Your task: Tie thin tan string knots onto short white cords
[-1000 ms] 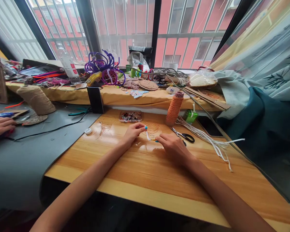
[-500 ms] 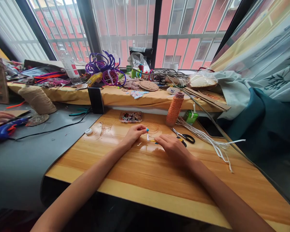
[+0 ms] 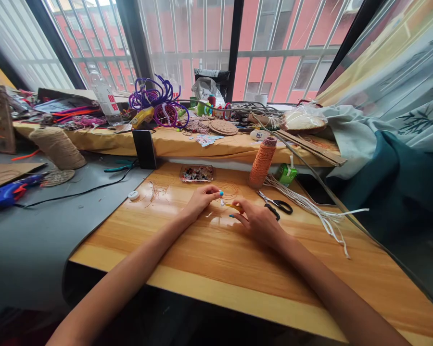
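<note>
My left hand [image 3: 203,197] is closed in a pinch above the wooden table, its fingertips on a small white strip [image 3: 222,202] that hangs below them. To the right of it, my right hand [image 3: 256,217] grips a slim yellow tool [image 3: 234,206], whose tip reaches the lower end of the strip. The tool's exact kind is too small to tell, and part of it is hidden in the hand. Behind the hands lies a loose coil of thin tan cord [image 3: 231,191]. Black-handled scissors [image 3: 283,206] lie just beyond my right hand.
A clear box of beads [image 3: 197,173], an orange thread cone [image 3: 262,162], a green carton [image 3: 286,174] and white cords [image 3: 321,209] stand or lie toward the back. At left are a white lid [image 3: 133,195], a blue glue gun [image 3: 12,192] and a twine spool [image 3: 57,148].
The yellow tool's tip has risen against the white strip, which now looks bunched. My right hand has shifted slightly, its thumb more apart. Another person's hand at far left has left the view.
</note>
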Available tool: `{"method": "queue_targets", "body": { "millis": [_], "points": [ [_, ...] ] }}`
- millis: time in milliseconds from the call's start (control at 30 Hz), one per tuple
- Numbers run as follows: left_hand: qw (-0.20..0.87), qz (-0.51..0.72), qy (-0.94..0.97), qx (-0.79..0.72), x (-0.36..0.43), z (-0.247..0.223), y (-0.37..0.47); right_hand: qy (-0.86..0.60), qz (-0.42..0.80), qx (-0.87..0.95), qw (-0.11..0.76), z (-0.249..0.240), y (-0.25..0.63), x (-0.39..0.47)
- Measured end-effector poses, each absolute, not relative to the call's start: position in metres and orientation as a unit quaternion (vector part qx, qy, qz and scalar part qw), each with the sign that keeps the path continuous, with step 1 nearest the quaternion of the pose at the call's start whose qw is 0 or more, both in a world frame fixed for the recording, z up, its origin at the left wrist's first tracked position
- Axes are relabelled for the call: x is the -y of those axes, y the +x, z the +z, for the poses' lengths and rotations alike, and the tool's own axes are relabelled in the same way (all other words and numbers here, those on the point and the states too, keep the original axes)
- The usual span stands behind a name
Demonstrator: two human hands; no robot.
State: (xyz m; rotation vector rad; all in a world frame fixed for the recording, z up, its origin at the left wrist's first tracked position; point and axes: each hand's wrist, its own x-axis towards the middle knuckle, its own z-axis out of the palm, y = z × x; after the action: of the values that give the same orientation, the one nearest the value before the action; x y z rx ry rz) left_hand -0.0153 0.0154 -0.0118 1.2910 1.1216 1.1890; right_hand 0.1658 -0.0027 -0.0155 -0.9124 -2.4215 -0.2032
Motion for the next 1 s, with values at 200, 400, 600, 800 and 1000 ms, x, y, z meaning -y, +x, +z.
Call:
{"method": "queue_targets", "body": {
  "millis": [200,400,600,800,1000],
  "points": [
    [0.508,0.483,0.535,-0.471,-0.0125,-0.0100,-0.0137,-0.306,-0.080,0.913,0.258,-0.0154,0.1681,0.0027],
    [0.509,0.463,0.561,-0.460,-0.0107,-0.0103,-0.0136,-0.314,-0.132,0.918,0.205,-0.0111,0.1688,0.0065],
    [0.497,0.461,0.571,-0.464,-0.0133,-0.0127,-0.0145,-0.359,-0.142,0.894,0.229,-0.0123,0.1638,0.0100],
    [0.492,0.460,0.568,-0.473,-0.0127,-0.0114,-0.0149,-0.325,-0.088,0.909,0.246,-0.0193,0.1653,0.0057],
    [0.496,0.450,0.585,-0.457,-0.0129,-0.0134,-0.0141,-0.344,-0.067,0.915,0.202,-0.0162,0.1707,0.0044]
  ]
}}
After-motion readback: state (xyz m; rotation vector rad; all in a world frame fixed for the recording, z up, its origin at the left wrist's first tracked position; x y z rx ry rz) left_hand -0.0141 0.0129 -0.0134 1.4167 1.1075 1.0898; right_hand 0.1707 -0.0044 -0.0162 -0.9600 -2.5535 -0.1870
